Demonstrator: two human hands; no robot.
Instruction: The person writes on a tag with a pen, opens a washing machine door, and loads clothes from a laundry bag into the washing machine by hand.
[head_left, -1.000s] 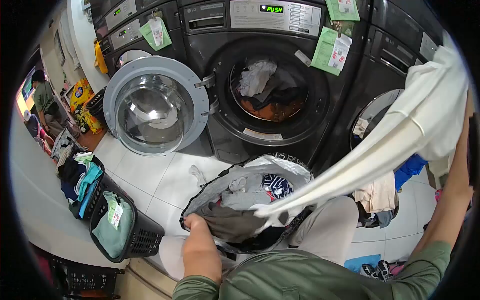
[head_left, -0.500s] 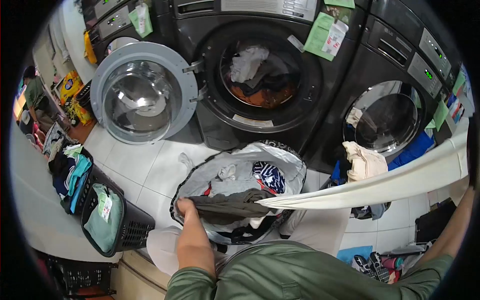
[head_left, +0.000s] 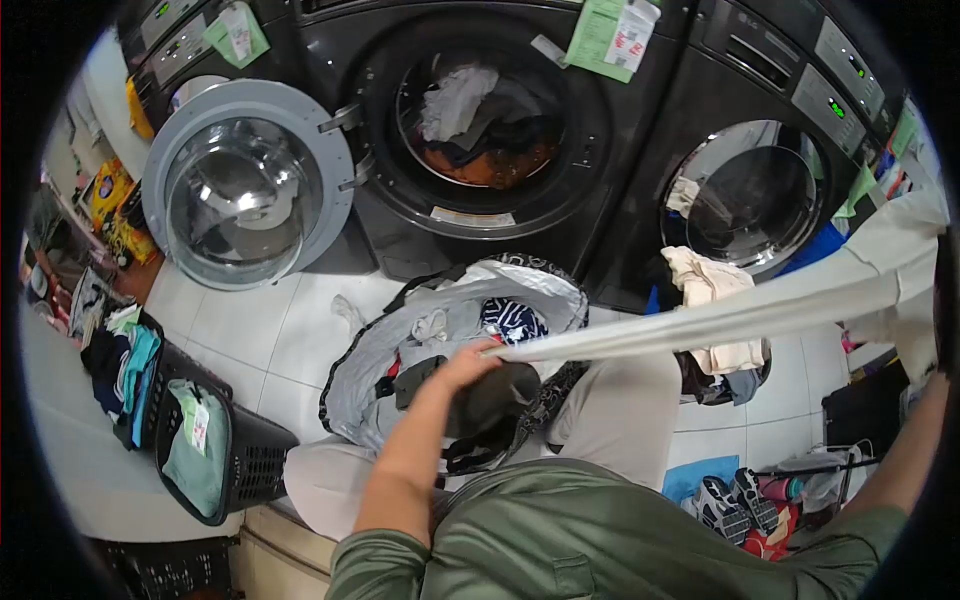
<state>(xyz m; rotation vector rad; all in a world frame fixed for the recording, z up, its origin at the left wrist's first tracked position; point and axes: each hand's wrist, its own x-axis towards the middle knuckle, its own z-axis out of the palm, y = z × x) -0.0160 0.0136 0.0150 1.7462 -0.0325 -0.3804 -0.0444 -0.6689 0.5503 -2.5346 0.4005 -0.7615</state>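
Note:
A laundry bag with a silvery lining stands open between my knees, holding grey, dark and patterned clothes. Over it, my left hand is closed at the near end of a long white cloth, beside a dark brown garment. The cloth stretches to the right edge of view, where my right forearm is raised; the right hand itself lies outside the visible circle. Beyond the bag, an open washer drum contains white, dark and orange-brown laundry.
The round washer door hangs open at left. Black baskets of clothes stand at lower left. Cream fabric tops another pile before the right machine. Shoes lie at lower right, and a person is at far left.
My left hand has let go of the bag's left side and moved right to the white cloth's end. The cloth, lifted high at first, now stretches lower and nearly level.

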